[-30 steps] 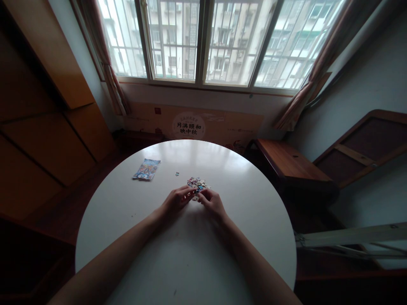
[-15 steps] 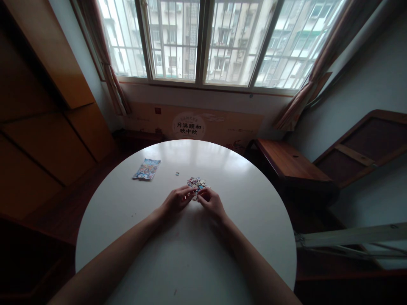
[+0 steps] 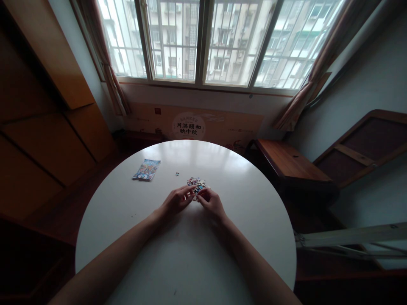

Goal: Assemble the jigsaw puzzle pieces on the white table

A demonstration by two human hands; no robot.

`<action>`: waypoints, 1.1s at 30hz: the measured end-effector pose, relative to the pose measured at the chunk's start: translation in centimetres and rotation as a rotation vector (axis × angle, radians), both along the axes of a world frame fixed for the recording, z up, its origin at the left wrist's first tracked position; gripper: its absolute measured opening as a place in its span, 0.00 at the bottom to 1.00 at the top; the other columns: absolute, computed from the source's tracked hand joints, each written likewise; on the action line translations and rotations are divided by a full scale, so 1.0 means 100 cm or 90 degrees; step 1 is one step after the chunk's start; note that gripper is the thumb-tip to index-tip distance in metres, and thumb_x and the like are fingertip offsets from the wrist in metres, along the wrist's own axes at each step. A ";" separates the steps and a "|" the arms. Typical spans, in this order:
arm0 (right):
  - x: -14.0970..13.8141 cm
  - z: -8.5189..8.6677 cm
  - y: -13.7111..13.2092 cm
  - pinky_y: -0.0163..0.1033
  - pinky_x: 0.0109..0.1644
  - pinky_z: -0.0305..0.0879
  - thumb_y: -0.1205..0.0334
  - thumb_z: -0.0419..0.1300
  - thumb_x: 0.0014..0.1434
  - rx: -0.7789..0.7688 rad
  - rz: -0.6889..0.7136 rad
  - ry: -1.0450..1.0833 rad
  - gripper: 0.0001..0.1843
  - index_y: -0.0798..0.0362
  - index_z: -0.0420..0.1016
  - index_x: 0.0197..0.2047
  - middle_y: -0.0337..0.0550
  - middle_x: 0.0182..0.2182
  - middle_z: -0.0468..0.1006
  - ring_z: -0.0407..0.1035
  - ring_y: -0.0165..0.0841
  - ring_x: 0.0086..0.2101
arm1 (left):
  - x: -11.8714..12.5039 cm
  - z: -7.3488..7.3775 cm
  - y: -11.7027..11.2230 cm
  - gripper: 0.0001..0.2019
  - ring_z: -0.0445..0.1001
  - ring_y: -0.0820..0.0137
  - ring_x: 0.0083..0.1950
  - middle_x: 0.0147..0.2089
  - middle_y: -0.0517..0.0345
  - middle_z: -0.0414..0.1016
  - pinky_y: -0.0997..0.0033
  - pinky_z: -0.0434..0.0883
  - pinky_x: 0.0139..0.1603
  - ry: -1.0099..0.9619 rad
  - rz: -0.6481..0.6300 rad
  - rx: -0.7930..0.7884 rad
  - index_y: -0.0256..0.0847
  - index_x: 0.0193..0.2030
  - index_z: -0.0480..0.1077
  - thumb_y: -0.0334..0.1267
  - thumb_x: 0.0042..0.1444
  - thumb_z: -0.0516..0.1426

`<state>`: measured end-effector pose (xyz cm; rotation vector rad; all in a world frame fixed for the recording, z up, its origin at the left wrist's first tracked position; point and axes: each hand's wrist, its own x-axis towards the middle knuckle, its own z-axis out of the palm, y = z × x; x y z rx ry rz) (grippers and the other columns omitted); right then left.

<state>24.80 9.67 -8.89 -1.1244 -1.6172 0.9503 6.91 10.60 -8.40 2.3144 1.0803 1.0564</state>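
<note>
A small heap of jigsaw puzzle pieces (image 3: 199, 184) lies in front of me on the round white table (image 3: 254, 220). My left hand (image 3: 179, 198) rests at the heap's near left side, its fingers stretched toward the pieces and apart. From the near right, my right hand (image 3: 210, 202) touches the heap, thumb and forefinger brought together in a pinch. Whatever is between those fingertips is too small to make out. Left of the heap sits a separate puzzle piece, or a small joined pair (image 3: 177, 174). Farther left is a colourful printed packet or sheet (image 3: 146, 169), lying flat.
A low wooden bench (image 3: 292, 159) stands beyond the table's right edge. Past the far edge is a printed cardboard panel (image 3: 222, 120) beneath the barred window (image 3: 200, 42). Wooden cabinets (image 3: 38, 148) line the left, and a pale metal bar (image 3: 349, 235) is at the right.
The left fingers have lifted and shifted slightly over the heap, with a little more gap to the right fingertips. The right hand has hardly moved.
</note>
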 end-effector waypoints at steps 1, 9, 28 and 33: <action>0.000 0.000 0.000 0.36 0.31 0.65 0.59 0.59 0.52 0.002 -0.001 0.000 0.08 0.55 0.70 0.32 0.42 0.25 0.76 0.70 0.32 0.26 | 0.000 0.000 0.000 0.16 0.70 0.75 0.31 0.40 0.54 0.74 0.77 0.69 0.33 -0.002 0.005 -0.001 0.41 0.53 0.67 0.35 0.58 0.53; 0.000 -0.001 0.001 0.35 0.30 0.64 0.58 0.60 0.52 0.013 -0.002 -0.004 0.08 0.55 0.70 0.31 0.41 0.24 0.76 0.70 0.31 0.25 | 0.001 0.001 0.000 0.13 0.70 0.75 0.31 0.37 0.53 0.74 0.77 0.69 0.32 0.001 0.005 0.030 0.39 0.48 0.72 0.36 0.58 0.52; -0.001 0.000 -0.002 0.35 0.31 0.64 0.56 0.59 0.53 0.012 -0.008 -0.030 0.09 0.54 0.71 0.32 0.42 0.25 0.77 0.71 0.32 0.27 | -0.003 -0.007 0.005 0.17 0.73 0.73 0.36 0.38 0.53 0.75 0.74 0.70 0.39 0.006 -0.039 0.020 0.39 0.52 0.70 0.28 0.57 0.50; 0.000 -0.001 -0.001 0.33 0.28 0.62 0.55 0.58 0.54 0.017 -0.022 -0.032 0.10 0.53 0.69 0.36 0.38 0.22 0.74 0.68 0.30 0.24 | -0.004 -0.006 0.006 0.17 0.73 0.73 0.36 0.38 0.53 0.75 0.75 0.70 0.38 0.009 -0.037 0.021 0.39 0.52 0.70 0.27 0.56 0.50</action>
